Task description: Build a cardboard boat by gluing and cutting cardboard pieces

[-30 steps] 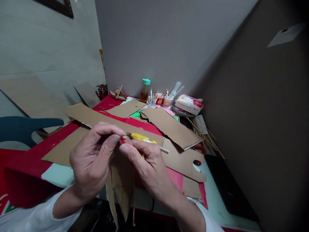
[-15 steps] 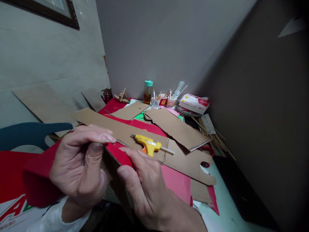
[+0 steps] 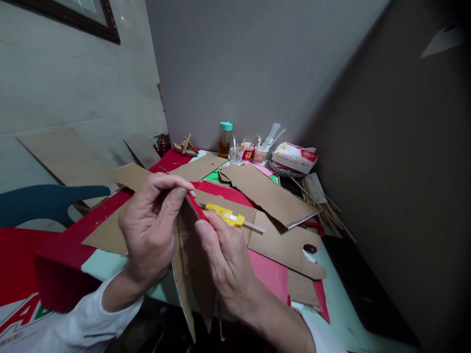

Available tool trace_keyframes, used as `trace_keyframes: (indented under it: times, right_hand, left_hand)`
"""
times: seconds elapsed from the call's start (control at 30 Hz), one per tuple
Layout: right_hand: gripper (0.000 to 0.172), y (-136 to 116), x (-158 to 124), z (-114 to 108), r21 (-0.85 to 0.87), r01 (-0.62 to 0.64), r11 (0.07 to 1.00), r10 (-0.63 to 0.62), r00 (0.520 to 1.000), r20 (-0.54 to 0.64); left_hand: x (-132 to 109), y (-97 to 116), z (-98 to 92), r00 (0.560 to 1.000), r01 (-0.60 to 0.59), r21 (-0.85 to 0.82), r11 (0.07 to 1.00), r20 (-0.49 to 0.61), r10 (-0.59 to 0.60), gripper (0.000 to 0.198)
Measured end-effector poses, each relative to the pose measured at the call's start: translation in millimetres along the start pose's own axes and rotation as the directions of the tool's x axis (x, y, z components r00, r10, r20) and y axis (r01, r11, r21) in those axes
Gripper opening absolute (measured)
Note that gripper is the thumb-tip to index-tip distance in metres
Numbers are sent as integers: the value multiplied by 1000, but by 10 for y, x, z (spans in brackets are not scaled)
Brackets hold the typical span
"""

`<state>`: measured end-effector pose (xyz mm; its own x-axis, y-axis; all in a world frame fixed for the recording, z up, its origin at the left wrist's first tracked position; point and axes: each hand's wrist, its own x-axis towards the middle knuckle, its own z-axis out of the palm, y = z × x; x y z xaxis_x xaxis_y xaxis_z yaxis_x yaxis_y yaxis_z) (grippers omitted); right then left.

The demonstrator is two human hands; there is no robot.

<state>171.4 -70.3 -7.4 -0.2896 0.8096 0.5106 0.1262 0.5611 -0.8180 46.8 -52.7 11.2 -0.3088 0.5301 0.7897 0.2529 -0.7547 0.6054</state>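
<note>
Red-edged cardboard (image 3: pixel 197 274) hangs at the worktop's (image 3: pixel 340 314) near edge, its upper end pinched by left hand (image 3: pixel 149 230) and right hand (image 3: pixel 230 264); the glue gun (image 3: pixel 222 214) lies beyond.

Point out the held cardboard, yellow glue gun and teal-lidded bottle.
Held cardboard (image 3: pixel 196 262), head view: hanging brown panel.
Yellow glue gun (image 3: pixel 221 213), head view: its body.
Teal-lidded bottle (image 3: pixel 224 139), head view: its side.

Dim, cool light overall. Pale left-hand wall (image 3: pixel 73 83) lighter (faint glint beside dark wooden picture frame (image 3: pixel 106 30)); smooth grey wall (image 3: pixel 250 63) shades darker rightward, upper right corner near black. Wide-angle stretch toward edges; fine detail soft.
</note>
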Motion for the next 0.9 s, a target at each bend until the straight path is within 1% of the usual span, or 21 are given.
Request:
trace_keyframes:
  times: [0.1,0.17,0.23,0.33,0.4,0.43,0.5,0.57,0.63,0.7,0.8,0.9]
  right_hand:
    - [27,-22,9,-7,3,-4,1000,5,1000,-18]
    - [27,-33,16,-14,13,4,1000,-4,999,-32]
    - [29,-36,22,-25,34,-1,999,2,999,-36]
    - [30,-38,26,-45,60,-26,998,29,998,-57]
    - [29,-42,22,-53,57,-39,998,44,995,-91]
    - [29,-44,18,-53,57,-37,998,43,993,-109]
    - [26,-42,12,-47,63,-8,998,16,991,-135]
    - [22,-37,7,-39,49,65,997,-56,985,-161]
    - [19,-35,2,-34,-26,163,986,-165,968,-189]
    - [20,-41,-3,-37,-137,248,959,-272,941,-200]
    - [22,-60,-10,-43,-259,323,910,-375,909,-184]
    - [22,-75,-14,-36,-298,392,870,-448,881,-150]
  left_hand:
    - [40,2,-12,990,90,-90,992,115,-80,18]
    - [59,-1,-24,973,164,-147,975,184,-136,29]
    - [57,-7,-45,956,239,-201,950,223,-193,40]
    - [-8,-10,-97,925,356,-259,898,233,-300,46]
    - [-88,0,-136,901,414,-228,881,243,-360,46]
    - [-131,8,-153,889,431,-185,883,253,-381,44]
    - [-208,28,-178,878,431,-80,899,267,-397,39]
    - [-257,47,-189,884,405,4,914,252,-393,33]
    - [-278,61,-189,889,402,29,915,227,-398,28]
    - [-284,67,-181,876,443,-8,896,214,-431,27]
    - [-285,72,-157,857,498,-106,861,212,-469,28]
    - [-288,88,-130,869,490,-196,849,184,-459,25]
